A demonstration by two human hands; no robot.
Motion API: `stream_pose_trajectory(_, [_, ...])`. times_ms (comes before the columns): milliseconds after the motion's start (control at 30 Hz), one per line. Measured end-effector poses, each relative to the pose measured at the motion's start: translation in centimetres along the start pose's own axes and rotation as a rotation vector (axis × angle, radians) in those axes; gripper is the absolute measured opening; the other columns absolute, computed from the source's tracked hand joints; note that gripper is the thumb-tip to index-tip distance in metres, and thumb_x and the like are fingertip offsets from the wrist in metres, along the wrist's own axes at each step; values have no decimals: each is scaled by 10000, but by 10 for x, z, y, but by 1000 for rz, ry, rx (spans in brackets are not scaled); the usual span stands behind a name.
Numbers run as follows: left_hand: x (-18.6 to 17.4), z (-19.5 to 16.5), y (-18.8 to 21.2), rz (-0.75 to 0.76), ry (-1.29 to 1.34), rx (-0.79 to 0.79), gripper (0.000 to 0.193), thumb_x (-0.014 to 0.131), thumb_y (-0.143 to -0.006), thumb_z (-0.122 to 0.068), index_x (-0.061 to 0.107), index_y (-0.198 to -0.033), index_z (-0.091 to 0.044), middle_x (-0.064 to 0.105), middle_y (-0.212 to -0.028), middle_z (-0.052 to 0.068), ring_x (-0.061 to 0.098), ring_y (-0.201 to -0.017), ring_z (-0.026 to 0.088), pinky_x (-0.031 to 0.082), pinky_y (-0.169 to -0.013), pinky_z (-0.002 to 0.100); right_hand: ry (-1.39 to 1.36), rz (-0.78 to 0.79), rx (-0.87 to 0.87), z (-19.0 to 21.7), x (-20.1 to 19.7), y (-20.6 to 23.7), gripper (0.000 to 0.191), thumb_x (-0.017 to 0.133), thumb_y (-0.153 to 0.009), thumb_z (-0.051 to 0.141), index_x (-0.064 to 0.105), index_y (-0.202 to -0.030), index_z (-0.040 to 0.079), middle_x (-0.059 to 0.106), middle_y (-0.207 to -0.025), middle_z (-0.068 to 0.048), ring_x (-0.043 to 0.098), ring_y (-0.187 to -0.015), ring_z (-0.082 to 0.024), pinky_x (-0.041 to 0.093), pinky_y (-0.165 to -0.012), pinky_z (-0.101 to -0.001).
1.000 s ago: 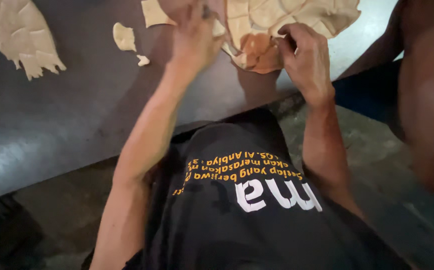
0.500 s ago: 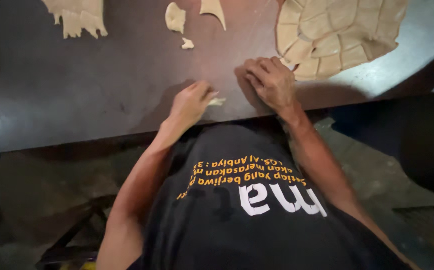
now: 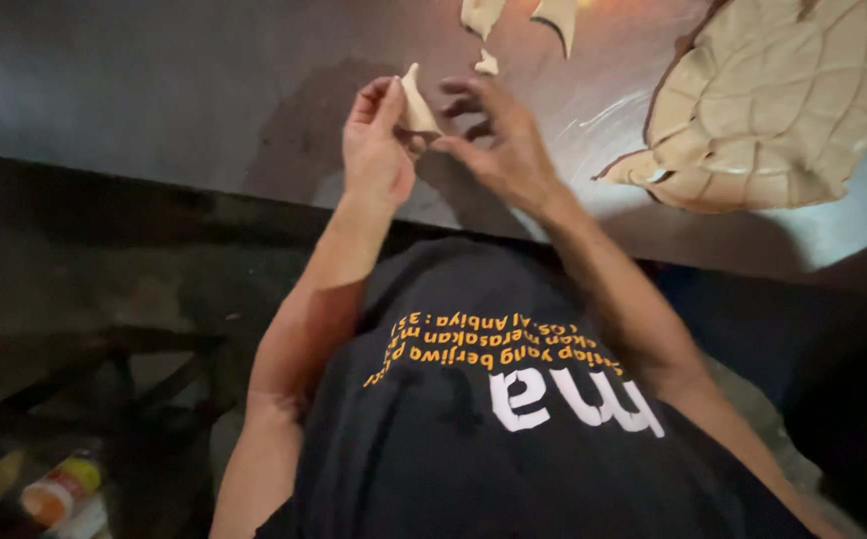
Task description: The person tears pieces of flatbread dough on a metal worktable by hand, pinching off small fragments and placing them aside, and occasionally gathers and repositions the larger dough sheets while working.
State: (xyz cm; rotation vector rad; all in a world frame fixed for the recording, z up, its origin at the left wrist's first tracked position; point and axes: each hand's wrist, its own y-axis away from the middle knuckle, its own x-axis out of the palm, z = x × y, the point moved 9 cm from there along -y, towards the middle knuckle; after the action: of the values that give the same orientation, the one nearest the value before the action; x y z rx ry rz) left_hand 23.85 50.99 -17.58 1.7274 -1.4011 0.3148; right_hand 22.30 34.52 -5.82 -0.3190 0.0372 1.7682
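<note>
While both hands pinch it, the dough piece (image 3: 418,103) sits between left hand (image 3: 375,150) and right hand (image 3: 501,143).

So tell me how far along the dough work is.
Done: the dough sheet on the dark table is scored into squares, with part of it removed at its near edge. In hand: left hand and right hand pinch one small dough piece. Left: most scored squares and the scraps.

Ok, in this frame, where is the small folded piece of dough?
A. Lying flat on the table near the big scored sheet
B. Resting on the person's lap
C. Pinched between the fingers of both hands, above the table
C: the folded dough piece is held up between the left hand and the right hand, off the dark table.
</note>
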Motion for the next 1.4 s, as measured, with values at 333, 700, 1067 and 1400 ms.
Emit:
stream_pose_trajectory(333, [39,7,3,212,-874,189,272,648,-1066,-293,694,-1088,-27,700,-887,27,623,-728,68,503,-585,242,-45,-162,258,-50,-15,16,104,697,-996,0,723,-1097,1,735,-993,-76,678,-821,-170,542,-703,-269])
stream_pose_trajectory(700, [28,52,-20,90,-556,48,359,596,-1058,-374,597,-912,-45,535,-762,-23,475,-664,63,420,-566,258,530,-85,-27,-19,8,31,393,724,-929,34,633,-1311,18,651,-1273,-183,653,-1146,-388,550,-967,-438])
stream_pose_trajectory(1067, [33,17,-16,216,-976,424,323,649,-1039,-316,592,-1037,2,673,-833,97,619,-734,196,542,-666,350,-319,-134,600,-80,32,47,189,672,-975,25,755,-1138,-26,729,-907,-103,605,-786,-165,472,-697,-298])
stream_pose_trajectory(1400, [28,-39,-19,664,-1813,1107,330,760,-959,-269,633,-1202,-86,690,-1072,125,631,-1037,346,484,-864,494,746,-137,-134,-22,-17,-2,95,766,-943,27,734,-1031,16,738,-1128,-109,641,-1072,-351,511,-950,-447])
